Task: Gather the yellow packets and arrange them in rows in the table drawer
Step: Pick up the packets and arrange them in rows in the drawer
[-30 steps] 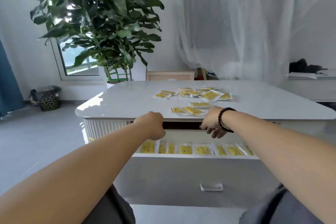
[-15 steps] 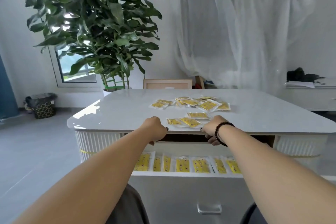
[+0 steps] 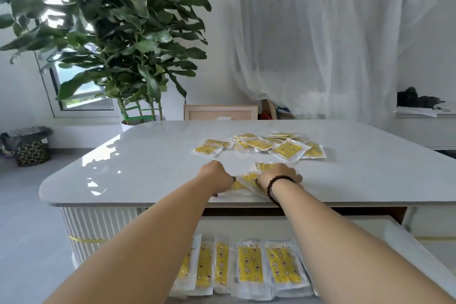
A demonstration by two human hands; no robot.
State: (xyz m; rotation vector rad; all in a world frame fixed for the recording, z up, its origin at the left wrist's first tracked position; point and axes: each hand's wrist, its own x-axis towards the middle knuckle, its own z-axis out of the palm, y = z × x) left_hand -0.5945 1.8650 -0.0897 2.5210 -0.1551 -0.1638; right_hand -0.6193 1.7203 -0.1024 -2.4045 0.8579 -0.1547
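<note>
Your left hand (image 3: 217,176) and right hand (image 3: 280,175) are both on the near packets (image 3: 249,180) at the front of the table (image 3: 148,163). The left hand looks curled on the edge of one packet. The right hand lies on top of the packets, but you cannot tell if its fingers are curled or flat.

These packets look thin, light and bendy, with shiny see-through wrap, so they will likely slip and slide on the smooth table. Pinch them by the clear edges, or slide a few together into a stack and lift them as one.

More packets sit in a loose pile (image 3: 266,145) farther back. One row (image 3: 244,266) already lies flat in the open drawer (image 3: 399,242), just below your arms.

A big plant (image 3: 111,39) and a white curtain (image 3: 320,39) stand behind the table, well apart from your hands. Nothing looks to block the way down to the drawer.
</note>
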